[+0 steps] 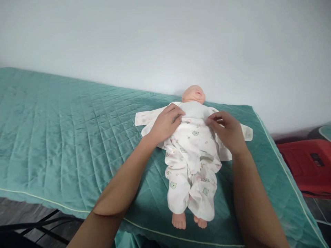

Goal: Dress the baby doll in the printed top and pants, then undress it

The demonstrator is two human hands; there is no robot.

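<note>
A baby doll point(193, 93) lies on its back, head toward the wall and bare feet toward me. It wears white baby pants point(196, 137) printed with small green bears, the waistband high on its body. Beneath it a white long-sleeved baby shirt point(144, 117) is spread, its sleeves stretched out to both sides. At the waistband's left end, my left hand point(168, 122) is closed with its fingertips on the edge. My right hand point(227, 129) pinches the right end of the waistband between thumb and fingers.
A green quilted cover point(64, 137) with pale piping lies over the bed, which stands against a white wall point(129, 41). To the right, below the bed's edge, is a red plastic object point(305, 165). Black metal bars point(43, 224) show at lower left.
</note>
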